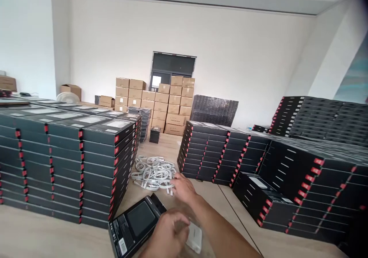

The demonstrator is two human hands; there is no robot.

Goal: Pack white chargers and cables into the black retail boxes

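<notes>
A pile of white cables (153,171) lies on the table between the stacks. At its right edge, my right hand (184,188) has its fingers closed on a white cable. Nearer to me, my left hand (171,231) is curled, thumb and fingers drawn together; what is in them, if anything, is hidden. Just right of its fingertips rests a small white device (195,238), partly covered by my hands. An open black box (135,225) with a barcode label lies at an angle left of my left hand, its flap raised at the far end.
Tall stacks of black boxes with red marks stand at the left (66,162) and right (218,154). A lower black stack (261,200) sits nearer on the right. Brown cartons (161,104) are piled by the far wall. A seam (235,216) runs across the tabletop (209,191).
</notes>
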